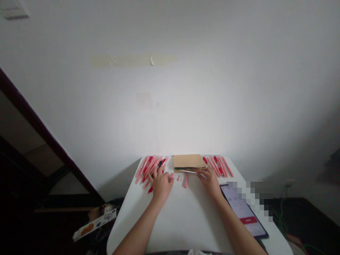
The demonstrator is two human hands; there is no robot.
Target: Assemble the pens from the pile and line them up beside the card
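My right hand (209,180) pinches one end of a thin white pen refill (189,171), which points left across the front of a brown cardboard-coloured notebook or flat box (189,161). Below the refill, a pink pen barrel (186,180) lies on the white table (183,219), with a small pink cone-shaped pen tip (179,178) to its left. Fingers spread, my left hand (160,186) rests at the near edge of a pile of pink and red pens (148,167). A short pink piece (172,175) shows by its thumb and index finger; I cannot tell whether they touch it.
A row of pink and red pens (217,166) lies at the back right. A phone with a running timer (243,210) lies beside my right forearm. The white wall (186,106) stands behind the table. On the floor at left is a printed carton (95,225).
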